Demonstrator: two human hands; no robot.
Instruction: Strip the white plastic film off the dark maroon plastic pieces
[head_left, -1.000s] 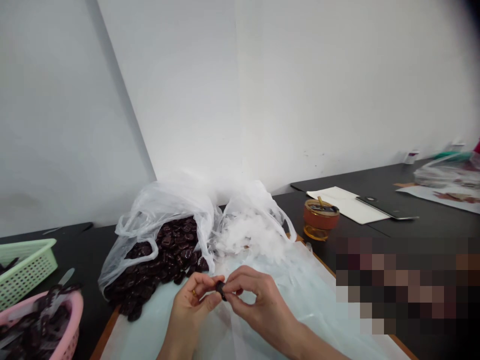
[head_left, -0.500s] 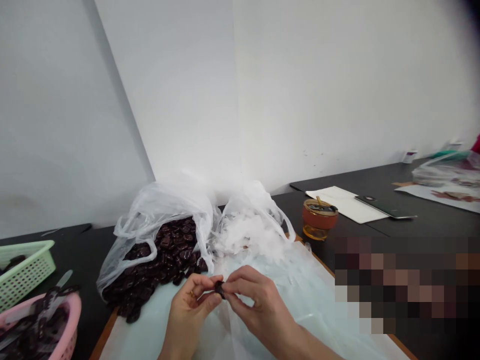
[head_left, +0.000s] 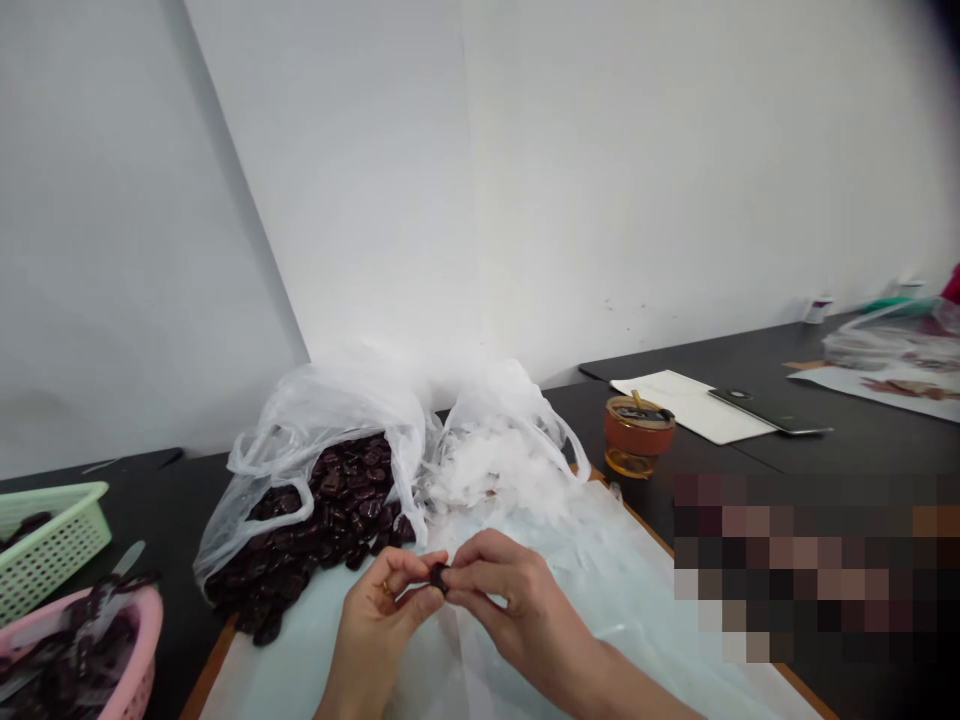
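Between my fingertips is a small, dark, shiny piece (head_left: 439, 578); its kind is too small to make out. My left hand (head_left: 386, 615) pinches it from the left, with a ring on one finger. From the other side my right hand (head_left: 517, 605) grips the same piece with thumb and fingers. Left of my hands, a heap of similar dark brown glossy pieces (head_left: 300, 560) spills from a white plastic bag (head_left: 345, 395). Behind my right hand, another white bag (head_left: 510, 400) holds crumpled clear-white plastic bits (head_left: 487, 465). Both hands are above a pale sheet-covered board (head_left: 600, 600).
At left stand a green basket (head_left: 75, 545) and a pink basket (head_left: 139, 660) with dark strips inside. An amber cup (head_left: 637, 440) stands at right, near white paper (head_left: 675, 400) and a phone (head_left: 765, 412). A blurred-out patch covers the lower right.
Both hands keep the dark piece in nearly the same spot; it looks slightly turned between the fingertips. The surroundings look the same.
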